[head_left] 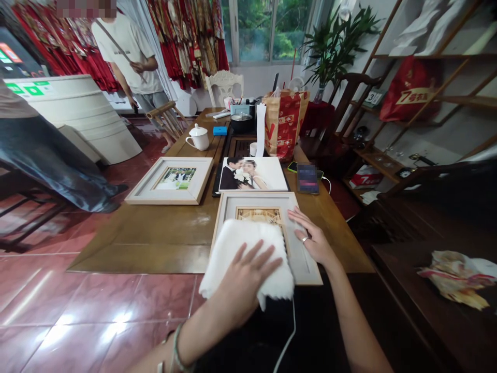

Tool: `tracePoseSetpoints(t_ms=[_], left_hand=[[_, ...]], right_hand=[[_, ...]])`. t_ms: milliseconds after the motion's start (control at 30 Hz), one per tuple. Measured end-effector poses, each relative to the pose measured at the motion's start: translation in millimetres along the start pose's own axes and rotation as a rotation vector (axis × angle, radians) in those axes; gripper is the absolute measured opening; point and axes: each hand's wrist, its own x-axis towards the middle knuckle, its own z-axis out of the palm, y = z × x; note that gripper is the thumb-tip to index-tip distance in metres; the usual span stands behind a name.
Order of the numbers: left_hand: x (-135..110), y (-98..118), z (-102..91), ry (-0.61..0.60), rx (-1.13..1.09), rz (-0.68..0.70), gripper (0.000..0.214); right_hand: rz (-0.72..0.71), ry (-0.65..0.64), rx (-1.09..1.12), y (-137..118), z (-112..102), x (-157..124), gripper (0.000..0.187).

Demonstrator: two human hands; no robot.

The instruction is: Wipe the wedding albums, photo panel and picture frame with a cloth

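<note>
A white fluffy cloth (240, 248) lies over the near part of a pale picture frame (306, 264) at the table's front edge. My left hand (244, 280) presses flat on the cloth with its fingers spread. My right hand (310, 235) rests open on the frame's right side, a ring on one finger. The picture under the glass (259, 215) is partly covered by the cloth.
A second framed photo (171, 180) and an unframed wedding print (252, 174) lie further back on the wooden table (155, 233). Behind them are a phone (308, 178), a white teapot (199, 137) and a red bag (285, 124). A person (128, 57) stands at the back left.
</note>
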Motion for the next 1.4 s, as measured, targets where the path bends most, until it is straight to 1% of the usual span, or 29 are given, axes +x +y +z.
tracePoseSetpoints(t_ms=[33, 100, 167, 233, 333, 433, 500, 533, 600, 667, 767, 833, 900, 933, 1000, 1100, 1200, 1300, 1400], left_hand=[[-2, -9, -1.6, 0.022, 0.035, -0.069, 0.099], [-3, -28, -4.3, 0.104, 0.108, -0.188, 0.099], [1, -44, -7.0, 0.185, 0.159, -0.266, 0.097], [13, -56, -11.0, 0.247, 0.181, -0.314, 0.093], [44, -67, -19.4, 0.313, 0.176, -0.374, 0.087], [76, -71, -26.4, 0.301, 0.155, -0.409, 0.082], [86, -69, -27.3, 0.266, 0.143, -0.407, 0.081], [87, -67, -26.5, 0.246, 0.138, -0.4, 0.08], [75, -57, -23.4, 0.203, 0.127, -0.378, 0.08], [50, -41, -20.7, 0.135, 0.111, -0.346, 0.083], [3, -13, -21.7, -0.064, 0.046, -0.311, 0.095], [-21, 2, -24.8, -0.175, -0.009, -0.28, 0.101], [-31, 8, -26.2, -0.197, -0.034, -0.287, 0.105], [-31, 8, -25.3, -0.172, -0.03, -0.306, 0.106], [-22, 1, -20.8, -0.079, -0.001, -0.352, 0.104], [1, -19, -13.2, 0.089, 0.036, -0.386, 0.1], [23, -40, -13.4, 0.228, 0.062, -0.424, 0.096], [40, -56, -18.6, 0.3, 0.111, -0.476, 0.09], [48, -61, -20.7, 0.293, 0.177, -0.48, 0.085]], right_hand=[[0.002, 0.002, -0.003, -1, 0, 0, 0.039], [0.0, -0.003, -0.006, -2, 0, 0, 0.041], [-0.003, -0.016, -0.013, -3, 0, 0, 0.041], [-0.002, -0.029, -0.023, -2, 0, 0, 0.041], [-0.003, -0.035, -0.032, 0, -1, 0, 0.04], [-0.008, -0.036, -0.036, 1, 0, 0, 0.041], [-0.009, -0.035, -0.037, 1, 0, 0, 0.041], [-0.006, -0.032, -0.037, 0, 0, 0, 0.042], [0.003, -0.022, -0.039, 0, 0, 1, 0.042], [0.004, -0.011, -0.04, -1, 1, 0, 0.042], [-0.005, 0.032, -0.055, 0, 2, 0, 0.041], [-0.012, 0.071, -0.076, 0, 2, 1, 0.041], [-0.021, 0.093, -0.102, 1, 2, 3, 0.041], [-0.027, 0.092, -0.115, 1, 2, 5, 0.042], [-0.034, 0.081, -0.133, 0, 1, 8, 0.044], [-0.04, 0.065, -0.124, 0, 0, 12, 0.045], [-0.041, 0.069, -0.088, 1, 0, 13, 0.046], [-0.034, 0.073, -0.056, 1, 1, 13, 0.045], [-0.018, 0.067, -0.05, 2, 1, 12, 0.044]])
